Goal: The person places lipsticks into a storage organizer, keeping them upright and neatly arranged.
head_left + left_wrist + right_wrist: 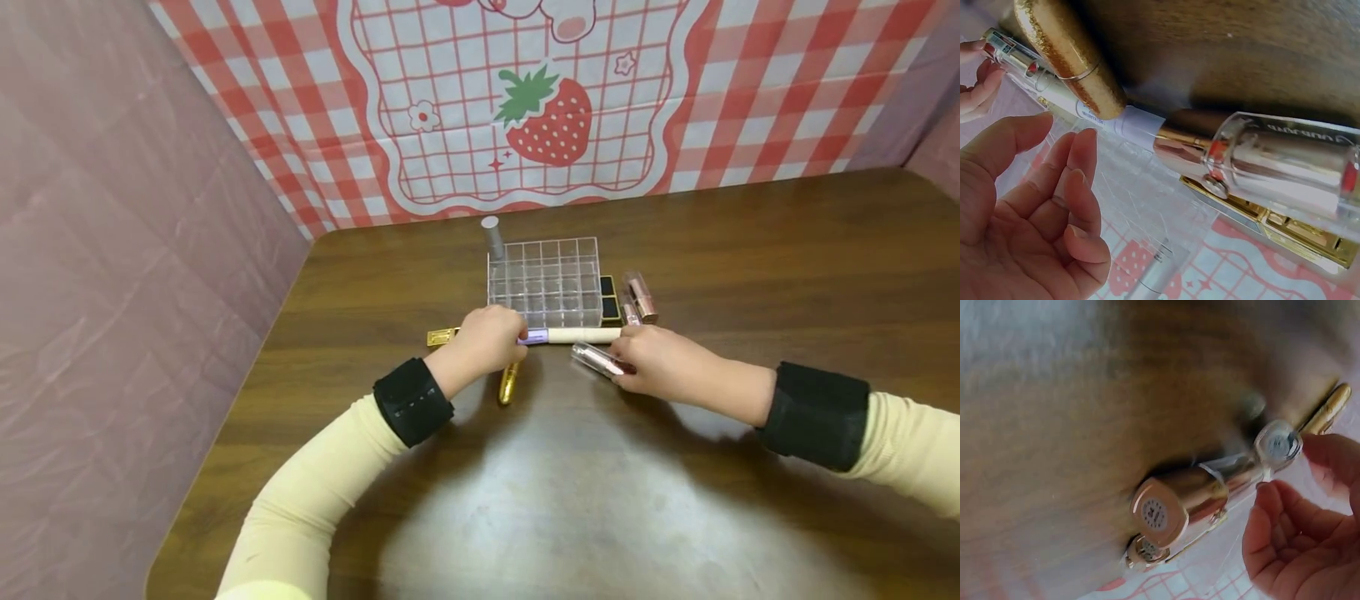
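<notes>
My right hand (663, 360) pinches one end of a lipstick (595, 359) with a clear cap, low over the table. In the right wrist view, thumb and fingertips meet at the round labelled end of that lipstick (1277, 445). My left hand (487, 340) is just in front of the clear compartment organizer (543, 283). Its fingers are loosely bent with nothing between them in the left wrist view. Close by lies a gold tube (508, 385), and a lavender-and-white tube (585, 335) runs along the organizer's front. A clear-capped lipstick (1272, 162) appears large in the left wrist view.
A silver tube (492, 236) stands in the organizer's back left corner. Right of the organizer are a black-and-gold case (610, 300) and rose-gold lipsticks (642, 298). A flat gold case (441, 337) lies left of my left hand. A checked cloth (300, 100) hangs behind the table.
</notes>
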`<move>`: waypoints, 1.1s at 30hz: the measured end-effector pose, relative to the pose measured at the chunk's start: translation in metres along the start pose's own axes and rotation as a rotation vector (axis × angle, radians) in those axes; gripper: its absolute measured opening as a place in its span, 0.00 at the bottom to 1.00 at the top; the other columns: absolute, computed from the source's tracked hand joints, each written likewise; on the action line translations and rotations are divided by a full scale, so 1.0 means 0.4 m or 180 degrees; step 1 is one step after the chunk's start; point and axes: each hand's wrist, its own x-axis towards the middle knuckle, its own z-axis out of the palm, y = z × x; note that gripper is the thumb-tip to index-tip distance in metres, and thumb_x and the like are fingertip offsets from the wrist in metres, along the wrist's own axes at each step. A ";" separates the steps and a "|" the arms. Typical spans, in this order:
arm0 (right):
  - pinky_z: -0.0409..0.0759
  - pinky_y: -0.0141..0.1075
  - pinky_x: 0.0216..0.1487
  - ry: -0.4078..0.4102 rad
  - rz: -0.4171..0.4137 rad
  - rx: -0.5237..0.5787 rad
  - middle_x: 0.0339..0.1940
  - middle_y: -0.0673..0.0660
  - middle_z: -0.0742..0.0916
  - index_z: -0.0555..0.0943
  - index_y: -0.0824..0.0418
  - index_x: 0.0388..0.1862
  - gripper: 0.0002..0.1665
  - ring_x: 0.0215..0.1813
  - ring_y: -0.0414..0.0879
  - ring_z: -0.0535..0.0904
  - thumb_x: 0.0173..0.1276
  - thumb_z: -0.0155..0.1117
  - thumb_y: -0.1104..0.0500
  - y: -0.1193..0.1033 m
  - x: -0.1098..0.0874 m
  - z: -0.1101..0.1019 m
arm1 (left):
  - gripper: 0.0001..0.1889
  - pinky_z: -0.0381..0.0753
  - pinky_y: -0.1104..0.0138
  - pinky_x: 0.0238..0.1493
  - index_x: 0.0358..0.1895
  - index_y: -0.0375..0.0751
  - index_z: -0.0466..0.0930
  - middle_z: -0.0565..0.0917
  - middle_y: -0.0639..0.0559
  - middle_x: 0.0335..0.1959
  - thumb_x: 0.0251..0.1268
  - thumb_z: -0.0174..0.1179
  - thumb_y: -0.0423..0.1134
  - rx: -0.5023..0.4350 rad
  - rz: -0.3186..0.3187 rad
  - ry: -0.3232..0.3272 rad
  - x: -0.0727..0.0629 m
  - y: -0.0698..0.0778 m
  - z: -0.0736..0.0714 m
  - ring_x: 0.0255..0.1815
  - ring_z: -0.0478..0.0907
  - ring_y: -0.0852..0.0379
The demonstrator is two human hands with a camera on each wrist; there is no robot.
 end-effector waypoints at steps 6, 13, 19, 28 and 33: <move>0.68 0.37 0.21 0.0180 0.0137 -0.0203 0.18 0.51 0.72 0.70 0.60 0.16 0.12 0.20 0.42 0.67 0.47 0.65 0.66 -0.018 -0.013 0.016 | 0.07 0.76 0.60 0.37 0.34 0.45 0.84 0.84 0.52 0.33 0.53 0.60 0.40 -0.0011 0.0005 -0.0041 0.004 0.008 0.001 0.36 0.79 0.51; 0.70 0.38 0.20 0.0338 0.0144 -0.0241 0.18 0.53 0.73 0.70 0.60 0.16 0.11 0.20 0.45 0.70 0.45 0.63 0.68 -0.025 -0.014 0.025 | 0.07 0.76 0.61 0.37 0.33 0.45 0.84 0.84 0.53 0.31 0.55 0.60 0.42 -0.0032 0.0039 -0.0059 0.004 0.017 -0.003 0.36 0.79 0.52; 0.70 0.36 0.21 0.0339 0.0036 -0.0204 0.18 0.52 0.73 0.72 0.61 0.18 0.09 0.20 0.43 0.70 0.44 0.63 0.69 -0.024 -0.008 0.017 | 0.07 0.74 0.63 0.32 0.30 0.45 0.81 0.80 0.55 0.24 0.55 0.61 0.44 -0.0040 0.0209 -0.0083 0.005 0.030 -0.011 0.30 0.76 0.55; 0.70 0.35 0.22 0.0510 -0.0237 -0.0169 0.19 0.52 0.74 0.75 0.63 0.20 0.06 0.21 0.42 0.70 0.45 0.62 0.70 -0.046 0.025 -0.037 | 0.11 0.61 0.69 0.22 0.27 0.45 0.80 0.70 0.59 0.16 0.53 0.62 0.49 -0.0004 0.0523 0.0101 0.004 0.048 -0.031 0.23 0.69 0.59; 0.69 0.35 0.23 0.0574 -0.0343 -0.0164 0.19 0.51 0.74 0.74 0.62 0.20 0.07 0.22 0.42 0.70 0.44 0.63 0.71 -0.057 0.043 -0.054 | 0.08 0.64 0.70 0.23 0.28 0.43 0.81 0.74 0.57 0.18 0.53 0.62 0.44 -0.0155 0.0618 0.0097 0.005 0.052 -0.044 0.22 0.68 0.60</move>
